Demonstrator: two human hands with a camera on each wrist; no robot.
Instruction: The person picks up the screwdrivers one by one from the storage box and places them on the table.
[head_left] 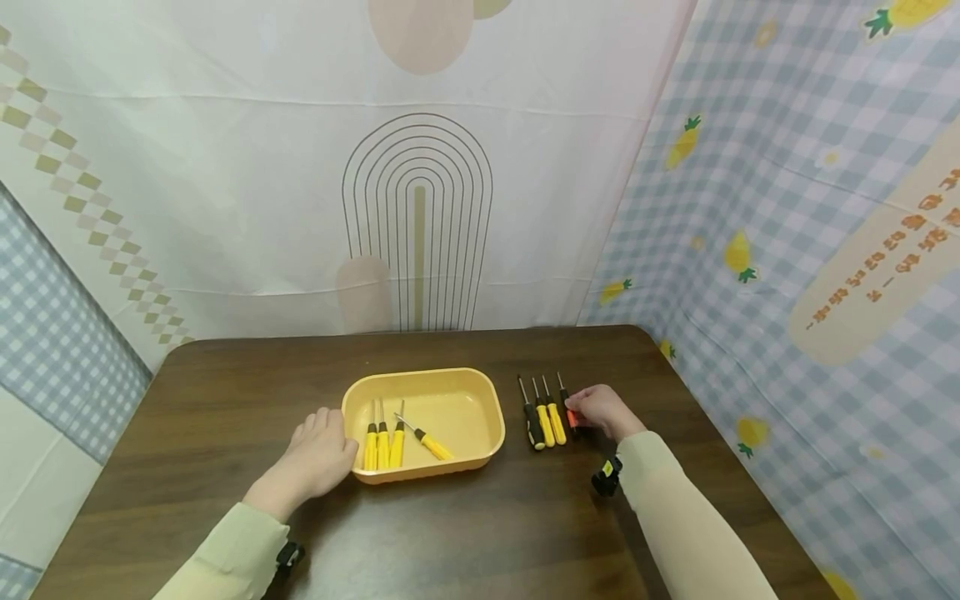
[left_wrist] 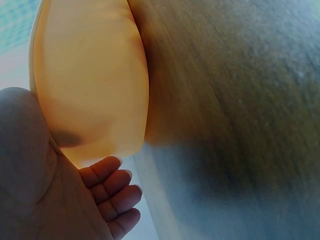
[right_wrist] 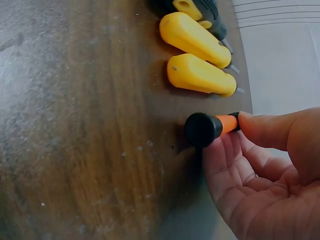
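A yellow plastic tray stands on the table with several yellow-handled screwdrivers lying in its left half. My left hand rests against the tray's left end, thumb at the rim. From the left wrist, the tray's outer wall shows, the loosely bent fingers beside its lower end. To the right of the tray, my right hand pinches a screwdriver with an orange and black handle between thumb and fingers. Its shaft points toward the table's far edge.
Left of the held screwdriver lie two yellow-handled screwdrivers and a black-handled one, side by side. The dark wooden table ends at a white patterned curtain behind and a checked curtain on the right.
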